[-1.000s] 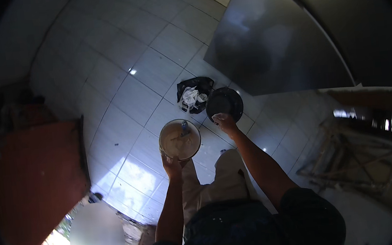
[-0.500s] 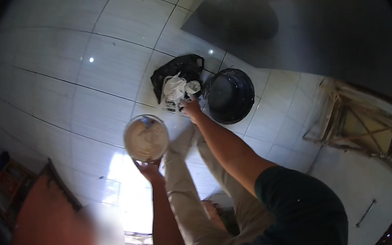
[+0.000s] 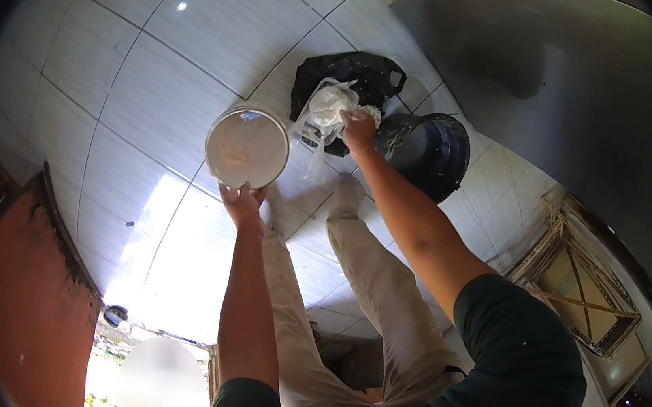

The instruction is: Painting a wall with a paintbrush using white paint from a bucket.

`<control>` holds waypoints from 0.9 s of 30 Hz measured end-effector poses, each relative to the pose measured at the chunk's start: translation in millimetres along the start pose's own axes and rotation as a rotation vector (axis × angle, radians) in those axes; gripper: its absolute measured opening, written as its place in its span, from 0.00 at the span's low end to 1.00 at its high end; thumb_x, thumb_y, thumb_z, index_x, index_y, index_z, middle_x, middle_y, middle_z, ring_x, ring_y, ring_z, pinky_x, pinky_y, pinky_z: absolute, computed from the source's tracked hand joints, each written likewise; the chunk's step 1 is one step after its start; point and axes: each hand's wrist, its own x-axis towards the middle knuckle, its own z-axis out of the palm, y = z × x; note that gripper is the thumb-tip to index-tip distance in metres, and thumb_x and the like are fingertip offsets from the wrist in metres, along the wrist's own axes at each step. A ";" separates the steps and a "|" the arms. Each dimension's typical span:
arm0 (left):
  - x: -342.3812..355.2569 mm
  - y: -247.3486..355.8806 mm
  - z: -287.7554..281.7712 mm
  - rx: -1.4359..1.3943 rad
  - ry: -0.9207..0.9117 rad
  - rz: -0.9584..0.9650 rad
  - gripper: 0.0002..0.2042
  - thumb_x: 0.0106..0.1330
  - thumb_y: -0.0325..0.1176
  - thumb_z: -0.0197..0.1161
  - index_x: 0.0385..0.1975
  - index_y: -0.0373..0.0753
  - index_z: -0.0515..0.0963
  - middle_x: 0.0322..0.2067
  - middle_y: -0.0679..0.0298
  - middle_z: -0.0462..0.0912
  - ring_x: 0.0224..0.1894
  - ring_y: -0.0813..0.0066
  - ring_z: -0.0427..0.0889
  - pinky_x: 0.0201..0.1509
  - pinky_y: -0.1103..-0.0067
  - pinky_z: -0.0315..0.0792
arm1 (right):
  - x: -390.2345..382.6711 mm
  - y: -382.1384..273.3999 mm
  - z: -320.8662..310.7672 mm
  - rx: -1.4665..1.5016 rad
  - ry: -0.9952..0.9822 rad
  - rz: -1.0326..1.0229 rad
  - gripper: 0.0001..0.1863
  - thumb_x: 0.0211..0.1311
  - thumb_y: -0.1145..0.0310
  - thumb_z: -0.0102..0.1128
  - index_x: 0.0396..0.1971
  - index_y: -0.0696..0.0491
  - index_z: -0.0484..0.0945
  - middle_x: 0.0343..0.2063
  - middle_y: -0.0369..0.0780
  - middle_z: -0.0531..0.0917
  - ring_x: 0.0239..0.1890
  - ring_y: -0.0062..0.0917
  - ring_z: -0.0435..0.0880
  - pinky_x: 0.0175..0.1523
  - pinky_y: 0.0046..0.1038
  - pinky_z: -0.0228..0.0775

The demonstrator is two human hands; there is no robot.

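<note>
My left hand (image 3: 244,206) grips the near rim of a round whitish tub (image 3: 278,158). Pale beige stuff coats the inside, and a small bluish patch shows at its far wall. My right hand (image 3: 358,130) is closed at the near right side of a crumpled white plastic bag (image 3: 325,108); its fingertips are partly hidden against the plastic. Beneath that bundle, a black plastic bag (image 3: 366,66) lies spread on the floor. Just right of my right hand stands a black bucket (image 3: 444,151), partly covered by my forearm.
Light floor tiles (image 3: 190,43) surround the things. A large grey smooth panel (image 3: 501,50) rises at the right, with a worn frame (image 3: 580,280) below it. To the left stands a reddish-brown panel (image 3: 28,314). My legs (image 3: 373,270) stand between my arms.
The whole view has swung round. Both hands now appear higher in it. The tub's opening faces me differently, showing more of its inner wall. My right hand is now against the white bag's right side.
</note>
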 end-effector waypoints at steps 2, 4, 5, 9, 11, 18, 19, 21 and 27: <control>-12.5 7.0 -17.2 0.143 0.143 -0.067 0.38 0.67 0.23 0.53 0.75 0.45 0.43 0.67 0.52 0.62 0.51 0.54 0.82 0.48 0.63 0.82 | -28.5 -22.3 -7.3 -0.090 -0.065 -0.135 0.10 0.60 0.70 0.68 0.32 0.63 0.85 0.37 0.47 0.87 0.43 0.33 0.86 0.49 0.32 0.74; 1.5 4.6 -87.6 0.897 0.431 0.417 0.38 0.64 0.26 0.60 0.74 0.38 0.50 0.65 0.48 0.66 0.53 0.53 0.79 0.57 0.62 0.74 | -68.3 -72.2 2.9 -0.032 -0.211 -0.148 0.10 0.60 0.70 0.68 0.33 0.62 0.85 0.38 0.47 0.86 0.45 0.34 0.85 0.50 0.32 0.74; -15.2 0.5 -57.0 0.827 0.351 0.332 0.38 0.63 0.26 0.61 0.73 0.37 0.52 0.63 0.47 0.68 0.54 0.51 0.78 0.60 0.62 0.72 | -63.5 -62.1 -26.5 -0.097 -0.279 -0.178 0.09 0.60 0.70 0.69 0.34 0.62 0.85 0.40 0.47 0.85 0.47 0.34 0.85 0.52 0.33 0.74; -81.2 24.1 -3.3 0.974 0.060 0.380 0.41 0.56 0.30 0.72 0.70 0.37 0.58 0.60 0.47 0.70 0.62 0.50 0.70 0.67 0.62 0.64 | -107.7 -73.0 -79.3 -0.035 -0.206 -0.274 0.09 0.59 0.71 0.69 0.36 0.61 0.85 0.43 0.47 0.85 0.48 0.34 0.84 0.55 0.33 0.74; -103.4 36.3 -13.8 1.081 -0.095 0.511 0.44 0.52 0.34 0.76 0.69 0.38 0.60 0.61 0.47 0.70 0.64 0.49 0.66 0.70 0.60 0.60 | -143.9 -116.7 -88.4 -0.021 -0.354 -0.507 0.09 0.56 0.72 0.69 0.35 0.59 0.85 0.42 0.47 0.86 0.47 0.40 0.84 0.54 0.36 0.73; -118.3 29.6 -36.9 0.866 -0.531 0.571 0.37 0.53 0.38 0.77 0.64 0.38 0.69 0.69 0.55 0.66 0.70 0.51 0.62 0.73 0.61 0.56 | -234.6 -208.0 -89.0 0.137 -0.685 -0.398 0.11 0.57 0.72 0.69 0.40 0.60 0.84 0.44 0.47 0.86 0.46 0.39 0.86 0.52 0.34 0.76; -119.7 30.4 -46.6 0.851 -0.470 0.418 0.32 0.55 0.36 0.75 0.61 0.36 0.72 0.65 0.53 0.71 0.67 0.51 0.66 0.71 0.61 0.59 | -245.1 -205.1 -77.4 0.173 -0.663 -0.375 0.11 0.60 0.71 0.68 0.40 0.61 0.84 0.43 0.46 0.85 0.46 0.37 0.86 0.51 0.32 0.76; -111.2 30.5 -64.8 0.862 -0.425 0.352 0.19 0.64 0.32 0.67 0.53 0.33 0.76 0.47 0.52 0.83 0.52 0.59 0.79 0.58 0.66 0.71 | -257.3 -200.5 -55.4 0.224 -0.648 -0.261 0.11 0.61 0.71 0.67 0.40 0.61 0.83 0.43 0.45 0.85 0.46 0.35 0.86 0.51 0.31 0.76; -96.7 42.4 -79.0 0.712 -0.432 0.136 0.16 0.73 0.39 0.56 0.48 0.31 0.77 0.35 0.52 0.84 0.39 0.69 0.83 0.46 0.71 0.75 | -270.2 -172.3 18.1 0.273 -0.494 -0.225 0.10 0.65 0.72 0.63 0.42 0.61 0.80 0.40 0.43 0.83 0.43 0.29 0.84 0.49 0.29 0.75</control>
